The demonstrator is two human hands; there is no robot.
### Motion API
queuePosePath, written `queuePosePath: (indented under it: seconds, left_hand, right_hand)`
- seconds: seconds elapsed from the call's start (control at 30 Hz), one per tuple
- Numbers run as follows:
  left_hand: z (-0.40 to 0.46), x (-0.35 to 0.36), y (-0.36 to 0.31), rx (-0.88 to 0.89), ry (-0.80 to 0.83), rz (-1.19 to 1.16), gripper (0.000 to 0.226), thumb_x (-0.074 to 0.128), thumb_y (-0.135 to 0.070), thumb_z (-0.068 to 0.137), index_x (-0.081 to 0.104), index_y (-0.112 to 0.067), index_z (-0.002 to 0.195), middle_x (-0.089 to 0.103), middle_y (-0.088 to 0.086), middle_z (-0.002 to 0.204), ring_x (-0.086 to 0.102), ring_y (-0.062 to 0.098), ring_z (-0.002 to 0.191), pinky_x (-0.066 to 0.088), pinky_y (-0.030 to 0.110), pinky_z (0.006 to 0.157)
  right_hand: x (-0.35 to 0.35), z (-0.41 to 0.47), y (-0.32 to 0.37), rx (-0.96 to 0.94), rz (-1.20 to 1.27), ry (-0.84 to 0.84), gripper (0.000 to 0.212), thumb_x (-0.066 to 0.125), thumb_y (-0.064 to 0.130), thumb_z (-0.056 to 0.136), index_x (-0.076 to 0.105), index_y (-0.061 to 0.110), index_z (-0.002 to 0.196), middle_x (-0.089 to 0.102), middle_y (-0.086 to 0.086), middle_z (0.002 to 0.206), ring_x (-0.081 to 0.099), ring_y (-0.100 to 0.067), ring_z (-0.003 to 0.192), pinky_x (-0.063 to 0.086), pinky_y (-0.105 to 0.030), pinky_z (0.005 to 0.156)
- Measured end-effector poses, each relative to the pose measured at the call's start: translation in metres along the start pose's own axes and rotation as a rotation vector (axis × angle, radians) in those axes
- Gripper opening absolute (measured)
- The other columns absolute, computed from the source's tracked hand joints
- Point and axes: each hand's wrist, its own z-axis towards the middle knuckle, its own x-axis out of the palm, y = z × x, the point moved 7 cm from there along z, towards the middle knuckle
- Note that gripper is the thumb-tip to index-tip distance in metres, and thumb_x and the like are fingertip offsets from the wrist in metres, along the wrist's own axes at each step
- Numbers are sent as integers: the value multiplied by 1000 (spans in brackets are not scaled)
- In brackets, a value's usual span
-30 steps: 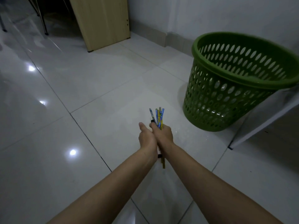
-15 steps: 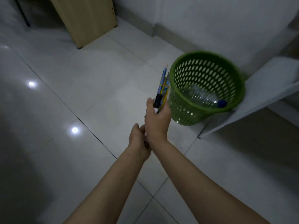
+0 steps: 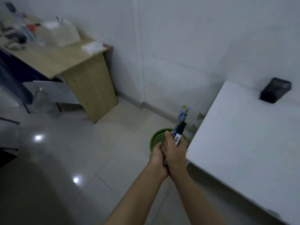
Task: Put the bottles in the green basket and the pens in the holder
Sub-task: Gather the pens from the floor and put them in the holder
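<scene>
Now your right hand (image 3: 176, 153) is clamped around a bundle of pens (image 3: 180, 125), and your left hand (image 3: 156, 158) is pressed against it with its fingers curled at the bundle's lower end, though whether they actually grip the pens you cannot tell. The pens are slim straight sticks, blue and yellow patterned barrels beside a thicker marker with a black cap and a white printed label, standing nearly upright above your knuckles. Behind your hands the round green basket (image 3: 158, 137) with its perforated plastic wall sits on glossy pale floor tiles (image 3: 90, 159) just beside a smooth white table (image 3: 243, 135), where a dark boxy mesh holder (image 3: 275, 90) stands at the far edge, well apart from the pens.
</scene>
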Motion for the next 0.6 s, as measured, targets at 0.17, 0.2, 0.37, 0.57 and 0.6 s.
queuePosePath:
  seconds: [0.17, 0.2, 0.37, 0.57, 0.6]
  left_hand:
    - [-54, 112, 5, -2, 76, 133, 41, 32, -25, 98, 62, -9, 76, 67, 4, 44, 59, 18, 68, 48, 28, 60]
    - [-62, 130, 9, -5, 89, 153, 41, 31, -23, 98, 61, -10, 74, 66, 3, 43, 58, 17, 67, 48, 27, 58]
    - [-74, 205, 30, -27, 123, 198, 59, 29, -27, 100, 53, -12, 48, 53, 0, 31, 57, 11, 33, 45, 22, 48]
    - [-62, 274, 45, -17, 192, 240, 84, 25, -34, 101, 64, -8, 32, 66, 12, 43, 63, 23, 52, 49, 28, 55]
    - [-55, 284, 48, -20, 189, 236, 83, 26, -34, 101, 66, -7, 34, 66, 13, 44, 63, 25, 55, 49, 29, 56]
  right_hand:
    - [-58, 18, 107, -49, 39, -45, 42, 55, 9, 86, 33, 22, 52, 33, 10, 38, 31, -10, 39, 27, -28, 46]
    - [-70, 21, 126, -80, 21, -53, 41, 54, 9, 86, 32, 20, 53, 32, 7, 42, 30, -12, 41, 27, -28, 47]
    - [-127, 36, 192, -160, 2, -65, 31, 54, 15, 89, 36, 17, 64, 33, 0, 51, 32, -14, 45, 31, -29, 47]
    - [-189, 64, 217, -54, 65, -130, 21, 56, 19, 92, 50, 14, 72, 56, -6, 65, 58, -23, 66, 49, -35, 69]
    - [-197, 71, 217, -18, 74, -137, 21, 55, 19, 92, 52, 14, 72, 60, -7, 68, 61, -25, 70, 51, -38, 73]
